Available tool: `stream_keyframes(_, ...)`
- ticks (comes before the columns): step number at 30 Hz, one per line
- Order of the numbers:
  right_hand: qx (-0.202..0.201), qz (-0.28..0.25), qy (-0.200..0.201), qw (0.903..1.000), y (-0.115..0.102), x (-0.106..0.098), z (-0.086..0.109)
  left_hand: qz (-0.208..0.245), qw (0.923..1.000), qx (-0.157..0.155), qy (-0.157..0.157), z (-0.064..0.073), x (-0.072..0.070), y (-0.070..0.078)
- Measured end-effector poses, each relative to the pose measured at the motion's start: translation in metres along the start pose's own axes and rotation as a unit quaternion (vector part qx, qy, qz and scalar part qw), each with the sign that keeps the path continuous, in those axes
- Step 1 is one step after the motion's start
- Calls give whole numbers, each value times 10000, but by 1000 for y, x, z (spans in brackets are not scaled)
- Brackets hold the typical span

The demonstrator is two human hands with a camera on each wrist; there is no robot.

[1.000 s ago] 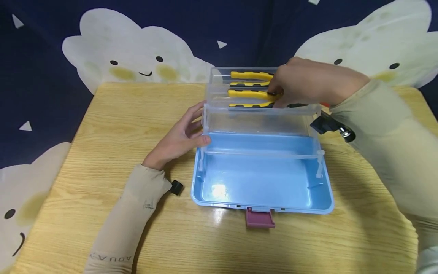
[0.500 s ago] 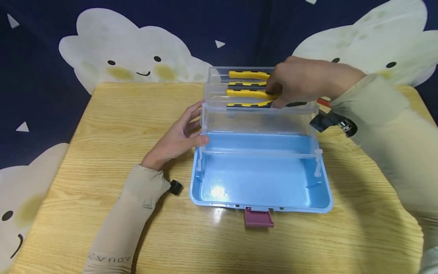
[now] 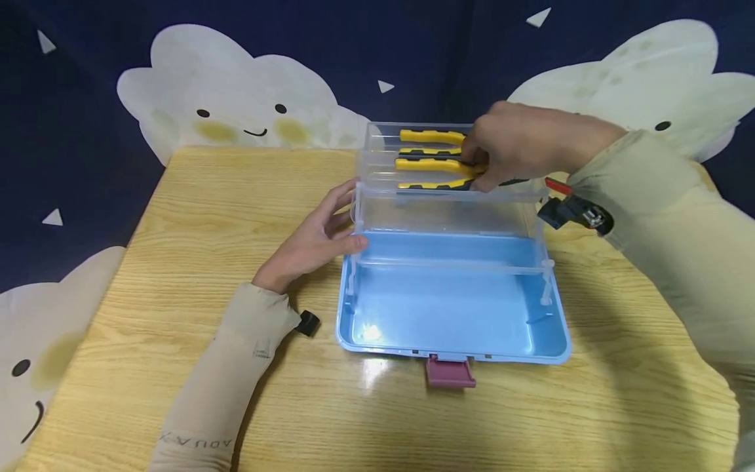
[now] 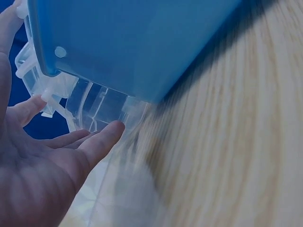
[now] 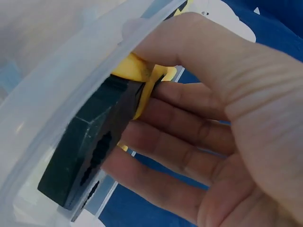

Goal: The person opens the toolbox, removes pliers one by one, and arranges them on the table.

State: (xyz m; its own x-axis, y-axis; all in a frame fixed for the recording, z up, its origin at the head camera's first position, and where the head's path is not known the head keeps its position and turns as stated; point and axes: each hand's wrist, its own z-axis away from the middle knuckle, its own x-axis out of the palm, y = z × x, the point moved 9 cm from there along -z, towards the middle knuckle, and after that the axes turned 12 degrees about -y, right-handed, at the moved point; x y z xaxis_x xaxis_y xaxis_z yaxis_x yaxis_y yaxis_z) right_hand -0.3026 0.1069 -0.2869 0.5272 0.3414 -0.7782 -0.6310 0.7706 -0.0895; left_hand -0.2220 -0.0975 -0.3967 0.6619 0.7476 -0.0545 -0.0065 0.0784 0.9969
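Observation:
A pale blue toolbox stands with its clear plastic trays raised at the back. In the rear tray lie two pairs of pliers with yellow and black handles. My right hand reaches into that tray and grips the nearer pliers around the pivot. In the right wrist view, the dark serrated head of the pliers sticks out between thumb and fingers. My left hand rests at the left end of the trays, thumb in front, fingers behind and loosely extended. The left wrist view shows its fingers beside the blue wall.
A maroon latch hangs at the toolbox's front edge. The wooden table extends on both sides. Behind it hangs a dark blue cloth with cloud faces. Something red shows beside the right cuff.
The whole head view has shifted slightly. Both hands keep their places at the trays, and the pliers remain lying in the rear tray.

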Motion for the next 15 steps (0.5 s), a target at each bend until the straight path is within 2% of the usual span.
stream_keyframes(4,23,135,205,9997,-3,-3,4,-70,10000,-13,-1,-1,0,-1)
stream_keyframes(7,187,241,295,9991,-4,-5,6,-91,9999,-45,10,-2,0,-2)
stream_keyframes(15,489,603,352,9964,-7,-6,13,-146,9998,-108,61,0,0,0)
